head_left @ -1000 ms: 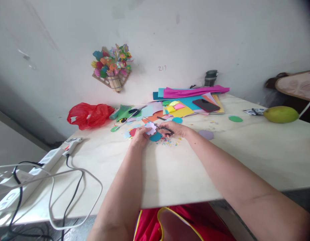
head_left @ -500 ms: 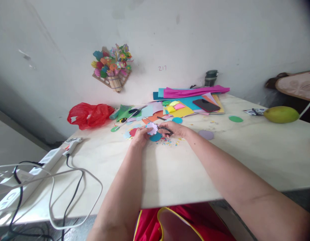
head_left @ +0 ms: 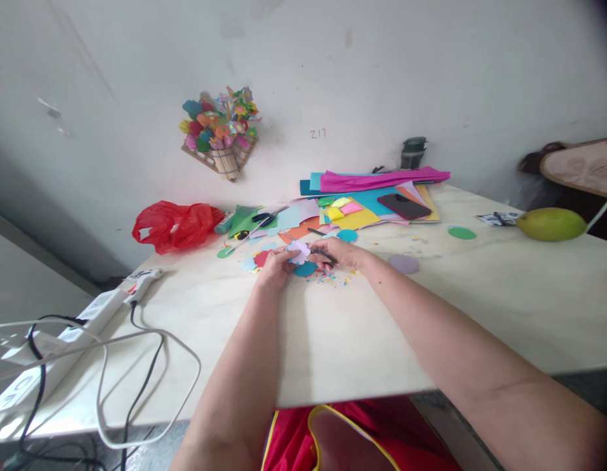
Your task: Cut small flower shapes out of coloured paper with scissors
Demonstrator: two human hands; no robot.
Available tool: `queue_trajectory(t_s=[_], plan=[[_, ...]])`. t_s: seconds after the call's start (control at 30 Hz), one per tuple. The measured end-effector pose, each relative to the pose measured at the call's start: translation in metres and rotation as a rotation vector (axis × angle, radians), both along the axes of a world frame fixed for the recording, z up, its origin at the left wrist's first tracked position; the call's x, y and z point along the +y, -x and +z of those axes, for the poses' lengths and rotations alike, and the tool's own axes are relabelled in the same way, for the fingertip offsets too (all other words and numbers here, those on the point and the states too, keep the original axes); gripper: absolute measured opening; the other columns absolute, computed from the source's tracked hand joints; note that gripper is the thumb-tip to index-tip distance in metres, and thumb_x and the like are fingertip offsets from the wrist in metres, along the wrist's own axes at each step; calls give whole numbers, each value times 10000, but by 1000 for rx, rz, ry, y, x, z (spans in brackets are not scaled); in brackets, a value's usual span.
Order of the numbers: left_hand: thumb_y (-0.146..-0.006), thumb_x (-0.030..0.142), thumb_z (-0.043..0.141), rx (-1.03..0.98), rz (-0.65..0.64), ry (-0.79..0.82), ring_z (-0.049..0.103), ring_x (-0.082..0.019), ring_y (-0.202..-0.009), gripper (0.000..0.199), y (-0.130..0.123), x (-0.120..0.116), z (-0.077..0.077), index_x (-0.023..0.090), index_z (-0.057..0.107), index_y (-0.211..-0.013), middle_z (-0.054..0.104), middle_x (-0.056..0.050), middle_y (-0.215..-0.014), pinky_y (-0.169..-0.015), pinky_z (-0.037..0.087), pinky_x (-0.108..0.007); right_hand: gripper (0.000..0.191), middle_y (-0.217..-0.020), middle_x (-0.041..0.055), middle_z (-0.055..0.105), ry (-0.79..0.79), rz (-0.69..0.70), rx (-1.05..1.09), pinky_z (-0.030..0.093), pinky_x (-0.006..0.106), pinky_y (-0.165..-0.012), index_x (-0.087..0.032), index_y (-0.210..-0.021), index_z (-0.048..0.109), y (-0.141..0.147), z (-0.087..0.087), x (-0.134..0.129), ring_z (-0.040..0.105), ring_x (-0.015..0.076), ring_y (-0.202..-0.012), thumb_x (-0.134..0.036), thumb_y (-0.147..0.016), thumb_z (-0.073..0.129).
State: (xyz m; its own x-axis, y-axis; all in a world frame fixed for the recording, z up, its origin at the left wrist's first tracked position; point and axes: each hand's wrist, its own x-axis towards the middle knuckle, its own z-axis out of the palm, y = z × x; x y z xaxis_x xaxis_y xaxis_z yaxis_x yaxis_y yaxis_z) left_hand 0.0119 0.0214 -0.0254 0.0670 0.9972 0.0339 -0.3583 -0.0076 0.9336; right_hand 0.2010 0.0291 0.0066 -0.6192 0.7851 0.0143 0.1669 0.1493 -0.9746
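Between the fingers of my left hand point(head_left: 278, 267) is a pale lilac paper flower point(head_left: 299, 252) with a scalloped edge. My right hand point(head_left: 337, 251) grips black-handled scissors point(head_left: 326, 257), their blades close against the flower's right side and partly hidden by it. A blue paper disc point(head_left: 304, 269) lies on the table just under the flower. Beside my left fingers is a red scalloped paper piece point(head_left: 261, 259). Tiny coloured paper scraps point(head_left: 333, 279) are scattered below my right hand.
Behind my hands lie coloured sheets point(head_left: 303, 212), a second pair of scissors point(head_left: 269, 216) and a phone point(head_left: 404, 205). A red plastic bag point(head_left: 176, 226) is at left, a power strip point(head_left: 92, 311) with cables nearer. A yellow-green fruit point(head_left: 551, 224) sits at right.
The lilac flower has turned slightly in my left fingers, and the scissors have shifted a little at its right edge. Everything else stays in place.
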Motion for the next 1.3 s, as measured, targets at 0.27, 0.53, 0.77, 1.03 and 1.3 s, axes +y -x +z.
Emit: queue_trajectory(t_s=[0.27,0.53,0.77,1.03,1.3], plan=[[-531,197,832,-7,15,-7,611,-142,-568,219,0,1,0,125,697,-687,692,-46,-649,-578,510,-264,114,-475,-41,589,15,-10,36,392,162,-359,-124,-844,646,-1,-3,2,488,75,-347,-207,-807,715],[-509,166,850,-2,47,5,592,-128,-512,223,-1,0,0,136,670,-637,663,-19,-589,-533,491,-252,163,-505,-29,608,16,-80,83,370,161,-376,-132,-828,645,-2,-13,16,493,70,-385,-221,-779,772],[-469,168,870,102,-19,-29,597,-144,-499,226,-5,-4,4,154,655,-534,658,-25,-537,-513,474,-250,352,-627,-40,631,-33,-212,201,354,161,-403,-158,-919,645,-3,-16,21,552,83,-489,-215,-643,856],[-477,180,860,172,-64,-21,582,-133,-497,196,-5,-3,1,143,689,-564,682,-48,-577,-534,453,-253,331,-640,-44,622,-12,-278,268,452,193,-507,-166,-906,638,2,-13,17,564,95,-545,-134,-616,793],[-456,223,846,120,56,-28,585,-142,-538,215,-6,-3,4,142,678,-563,657,-34,-571,-570,460,-270,317,-601,-56,613,21,-306,242,380,165,-421,-171,-926,613,4,-11,14,538,78,-469,-72,-650,734]])
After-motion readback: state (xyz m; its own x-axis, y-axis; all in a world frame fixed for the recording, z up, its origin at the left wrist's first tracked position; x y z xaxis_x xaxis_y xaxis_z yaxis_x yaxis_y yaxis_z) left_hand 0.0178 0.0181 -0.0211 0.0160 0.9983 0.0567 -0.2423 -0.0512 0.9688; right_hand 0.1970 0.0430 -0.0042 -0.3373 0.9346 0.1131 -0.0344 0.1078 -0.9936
